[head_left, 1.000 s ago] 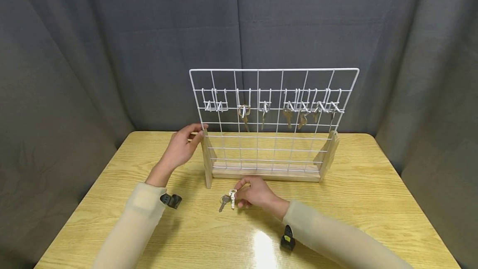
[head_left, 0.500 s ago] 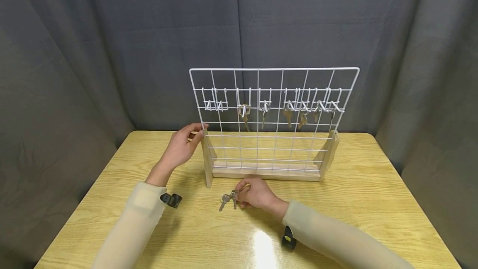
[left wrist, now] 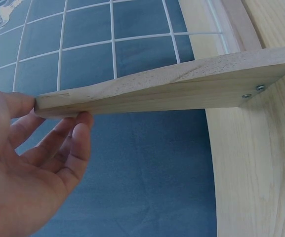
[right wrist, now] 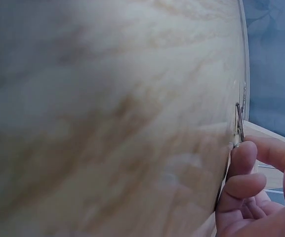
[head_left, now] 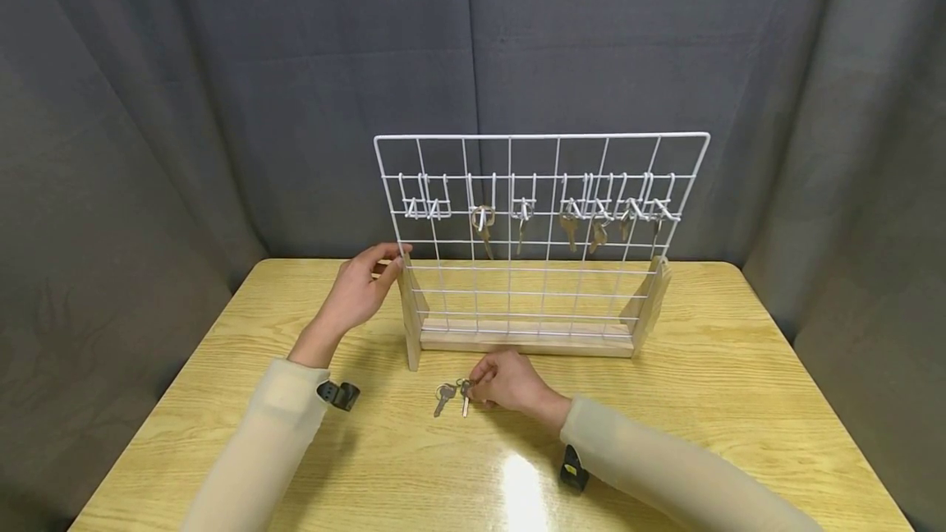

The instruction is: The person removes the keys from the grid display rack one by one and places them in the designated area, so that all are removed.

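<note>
A white wire grid rack (head_left: 534,271) on a wooden stand rises from the table. My left hand (head_left: 359,290) grips the top of the stand's left wooden upright (left wrist: 167,91), thumb on one side and fingertips on the other. In front of the base, my right hand (head_left: 512,384) pinches a small silver key (head_left: 466,407) at its head end, low over the table. Another key (head_left: 446,396) with a ring lies just left of it. The right wrist view has the pinched key (right wrist: 240,121) edge-on at my fingertips, with its details hard to make out.
White hooks line the grid; several carry keys on rings, such as a brass key (head_left: 569,233). The two leftmost hooks (head_left: 436,209) hold no keys. Dark curtains (head_left: 591,39) stand behind and beside the wooden table (head_left: 355,450).
The right hand's fingers have shifted slightly to the right, and the key at them has turned a little, losing its bright glint. My left hand stays on the upright.
</note>
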`<state>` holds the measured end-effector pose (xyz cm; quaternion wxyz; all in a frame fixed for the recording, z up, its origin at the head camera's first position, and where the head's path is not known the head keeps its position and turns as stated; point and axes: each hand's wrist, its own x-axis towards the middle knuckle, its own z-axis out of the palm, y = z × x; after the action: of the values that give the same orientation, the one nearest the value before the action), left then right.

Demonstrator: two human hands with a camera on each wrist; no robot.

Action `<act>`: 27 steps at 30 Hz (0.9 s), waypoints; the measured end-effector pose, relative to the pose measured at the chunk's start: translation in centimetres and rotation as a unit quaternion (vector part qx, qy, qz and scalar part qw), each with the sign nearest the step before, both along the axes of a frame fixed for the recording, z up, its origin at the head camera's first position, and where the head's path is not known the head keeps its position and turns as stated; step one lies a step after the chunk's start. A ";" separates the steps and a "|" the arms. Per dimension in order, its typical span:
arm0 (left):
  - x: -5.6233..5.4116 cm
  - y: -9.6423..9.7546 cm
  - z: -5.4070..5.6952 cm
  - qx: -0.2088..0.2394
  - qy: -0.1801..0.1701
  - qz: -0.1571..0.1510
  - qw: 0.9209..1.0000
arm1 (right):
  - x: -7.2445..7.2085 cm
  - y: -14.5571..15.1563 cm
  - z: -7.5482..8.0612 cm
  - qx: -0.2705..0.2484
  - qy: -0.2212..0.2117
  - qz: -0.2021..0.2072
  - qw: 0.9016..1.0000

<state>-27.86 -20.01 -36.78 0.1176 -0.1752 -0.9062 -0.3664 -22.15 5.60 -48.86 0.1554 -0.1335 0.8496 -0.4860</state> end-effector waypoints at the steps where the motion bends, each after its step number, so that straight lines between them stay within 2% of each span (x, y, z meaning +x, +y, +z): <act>1: 0.0 0.0 0.0 0.001 -0.001 0.000 1.000 | 0.0 0.0 0.0 0.001 -0.001 -0.001 1.000; 10: 0.0 0.0 0.0 0.007 -0.007 -0.002 1.000 | -0.1 0.2 -0.1 0.002 0.000 -0.006 1.000; 19: 0.0 0.0 0.0 0.003 -0.008 0.000 1.000 | -0.2 0.7 0.5 -0.030 -0.016 0.002 0.999; 27: 0.1 0.1 0.0 0.004 -0.006 0.001 1.000 | -0.8 1.0 1.6 -0.033 0.014 0.002 0.999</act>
<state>-27.81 -19.94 -36.75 0.1129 -0.1718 -0.9054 -0.3715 -22.96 6.59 -47.22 0.1402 -0.1468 0.8350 -0.5115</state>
